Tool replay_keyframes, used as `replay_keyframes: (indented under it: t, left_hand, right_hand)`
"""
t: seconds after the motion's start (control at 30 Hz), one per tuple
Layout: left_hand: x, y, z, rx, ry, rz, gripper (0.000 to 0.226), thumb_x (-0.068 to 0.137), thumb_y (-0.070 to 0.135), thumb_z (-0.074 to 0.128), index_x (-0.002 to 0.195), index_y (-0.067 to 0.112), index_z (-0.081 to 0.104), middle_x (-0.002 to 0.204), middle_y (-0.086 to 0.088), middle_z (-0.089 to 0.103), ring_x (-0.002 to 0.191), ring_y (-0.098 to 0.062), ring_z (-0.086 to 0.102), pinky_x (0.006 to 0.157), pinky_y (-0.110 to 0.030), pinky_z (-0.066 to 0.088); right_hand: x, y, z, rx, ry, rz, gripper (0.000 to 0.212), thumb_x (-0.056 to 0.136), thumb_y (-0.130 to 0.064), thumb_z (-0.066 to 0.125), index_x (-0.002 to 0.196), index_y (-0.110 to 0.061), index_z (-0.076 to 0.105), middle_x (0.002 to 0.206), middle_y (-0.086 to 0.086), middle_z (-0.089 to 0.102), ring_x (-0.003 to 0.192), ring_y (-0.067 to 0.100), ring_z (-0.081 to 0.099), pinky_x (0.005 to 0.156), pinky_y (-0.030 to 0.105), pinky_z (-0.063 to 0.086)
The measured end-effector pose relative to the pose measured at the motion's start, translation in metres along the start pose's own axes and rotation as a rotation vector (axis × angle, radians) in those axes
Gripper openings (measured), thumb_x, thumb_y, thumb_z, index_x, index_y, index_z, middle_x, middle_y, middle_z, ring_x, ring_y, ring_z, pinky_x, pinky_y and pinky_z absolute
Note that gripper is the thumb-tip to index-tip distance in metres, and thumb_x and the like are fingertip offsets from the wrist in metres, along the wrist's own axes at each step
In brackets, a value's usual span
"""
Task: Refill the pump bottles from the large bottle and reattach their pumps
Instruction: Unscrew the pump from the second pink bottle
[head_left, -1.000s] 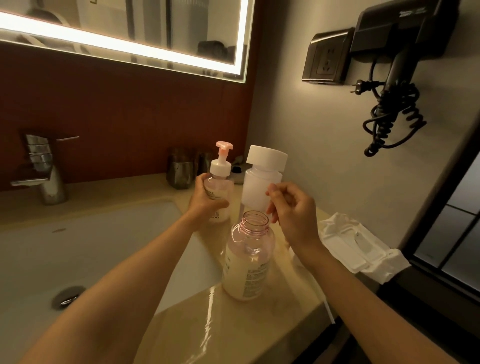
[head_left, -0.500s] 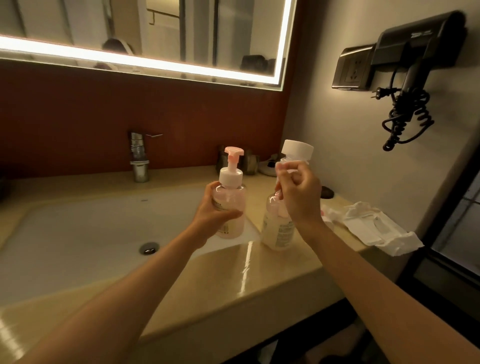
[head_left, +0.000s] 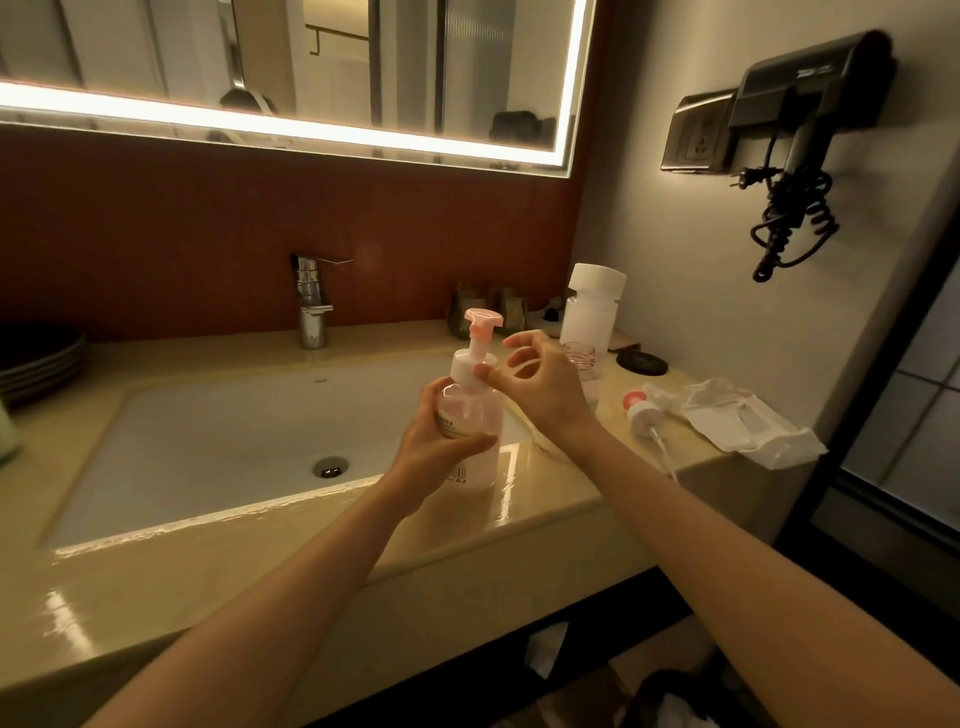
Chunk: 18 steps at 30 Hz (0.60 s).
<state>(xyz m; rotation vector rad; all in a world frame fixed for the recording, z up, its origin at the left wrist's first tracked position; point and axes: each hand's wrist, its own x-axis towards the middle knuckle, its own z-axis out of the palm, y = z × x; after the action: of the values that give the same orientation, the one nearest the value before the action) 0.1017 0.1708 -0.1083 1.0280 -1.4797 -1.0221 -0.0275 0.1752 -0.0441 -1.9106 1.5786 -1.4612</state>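
Head view showed the pump bottle (head_left: 478, 410) standing upright at the right edge of the sink (head_left: 234, 441), its long axis vertical, with its base at the counter (head_left: 524, 504); whether it rested there or hung just above, I could not tell. Your left hand (head_left: 441, 447) was wrapped round the lower body from the left, fingers curled across the label. Your right hand (head_left: 543, 387) came in from the right at the height of the pump collar (head_left: 467, 366). Its thumb tip and a finger appeared to pinch the collar's right side, and the other fingers fanned up and apart.

So the part that mattered lay just left of your right hand and directly above your left. The right hand was the nearer one to the collar, and the left sat lower as the anchor. I judged the step to be unscrewing this pump, a turn about that vertical axis, with the left hand keeping the bottle from spinning.

Behind your right hand stood a second bottle (head_left: 578, 358) with its neck open. Its loose pump (head_left: 640, 408) lay on its side on the counter further right, tube trailing toward you. The large bottle (head_left: 589, 317) stood at the back against the wall, white cap on, well apart from both hands.
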Motion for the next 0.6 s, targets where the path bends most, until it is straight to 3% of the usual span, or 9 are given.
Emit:
replay_keyframes:
  t: [0.2,0.37,0.47,0.6]
  left_hand:
    - [-0.007,-0.005,0.002,0.035,0.017,0.041,0.078,0.072,0.012,0.075,0.133,0.024,0.028,0.118,0.002,0.047,0.104,-0.016,0.049,0.078,-0.022,0.045]
    - [-0.011,-0.016,0.003,-0.006,0.020,0.066,0.076,0.071,0.007,0.075,0.127,0.030,0.029,0.107,0.011,0.050,0.097,-0.005,0.052,0.074,-0.018,0.046]
    - [-0.009,-0.019,0.002,0.002,0.015,0.076,0.076,0.070,0.008,0.076,0.124,0.033,0.030,0.104,0.015,0.051,0.095,-0.002,0.053,0.075,-0.020,0.048]
    - [-0.009,-0.019,0.002,0.018,0.003,0.071,0.074,0.070,0.010,0.077,0.126,0.028,0.032,0.103,0.016,0.050,0.095,-0.003,0.053,0.073,-0.017,0.046]
  right_hand:
    - [-0.005,-0.002,0.004,-0.020,-0.134,-0.059,0.049,0.077,-0.034,0.071,0.116,-0.010,0.053,0.109,0.007,0.063,0.086,0.013,0.056,0.065,0.011,0.045]
    - [-0.005,-0.004,0.001,0.006,-0.227,-0.039,0.050,0.081,-0.018,0.067,0.126,-0.010,0.048,0.118,0.009,0.058,0.099,0.018,0.055,0.083,0.027,0.051]
    - [-0.005,-0.006,-0.001,0.028,-0.291,-0.037,0.055,0.083,-0.015,0.065,0.133,-0.011,0.042,0.127,0.008,0.054,0.107,0.017,0.052,0.081,0.023,0.043]
    - [-0.002,-0.011,0.005,-0.015,-0.211,-0.048,0.063,0.077,-0.033,0.071,0.130,-0.011,0.044,0.127,0.007,0.053,0.099,0.013,0.050,0.069,0.013,0.042]
